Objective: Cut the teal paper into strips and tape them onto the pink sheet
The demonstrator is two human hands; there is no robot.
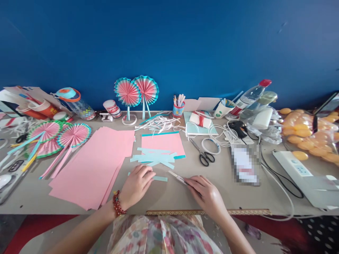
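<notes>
My left hand (140, 181), with a red bead bracelet at the wrist, has its fingers curled together over a light blue paper strip (160, 179), whose ends stick out on either side. A slim knife with a pale blade, probably a craft knife (178, 176), is in my right hand (202, 190), its tip pointing left toward the strip. Just beyond both hands lies a loose pile of light blue strips (152, 157). Behind that is a pink sheet (162, 141) with blue edges. Large pink paper sheets (94, 165) are stacked left of my left hand.
Black-handled scissors (206, 158) and a tape roll (211, 146) lie right of centre. Two pleated paper fans (145, 90) stand against the blue wall; more fans (74, 135) lie at left. A blurred-out phone-like object (245, 165), power strip (298, 167) and cables occupy the right.
</notes>
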